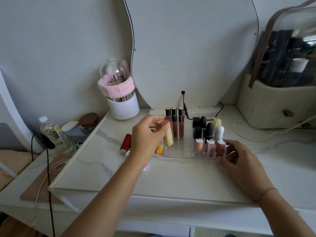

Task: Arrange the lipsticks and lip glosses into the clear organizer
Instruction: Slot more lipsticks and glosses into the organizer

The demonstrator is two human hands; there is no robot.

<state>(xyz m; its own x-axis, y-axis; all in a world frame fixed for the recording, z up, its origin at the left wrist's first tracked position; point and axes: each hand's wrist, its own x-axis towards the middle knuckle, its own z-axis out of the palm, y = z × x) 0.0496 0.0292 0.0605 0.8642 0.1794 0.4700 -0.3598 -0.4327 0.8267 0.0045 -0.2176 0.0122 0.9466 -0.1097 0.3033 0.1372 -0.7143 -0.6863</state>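
The step in hand was seating one more tube: the left hand [147, 134] held a pale yellow lip gloss [168, 135] with a pinkish-red cap, its fingers [158, 123] closed round the cap end, the tube tilted with its lower end inside the near left part of the clear organizer [177, 152]. The right hand [239, 159] rested at the organizer's near right corner, fingers curled loosely against the wall and gripping nothing else, apparently steadying it.

The organizer sat mid-worktop [153, 177], before the mirror. Three tall dark-capped glosses [175, 124] stood along its far left; black lipsticks [203, 127] and a white tube [219, 132] filled the right, with three short pink glosses [210, 147] in the near right row.

By my judgement, the next move called for bringing the yellow gloss upright in its slot, then releasing it. A red lipstick [125, 143] and a yellow-capped item [159, 149] lay left of the organizer, not yet stowed.
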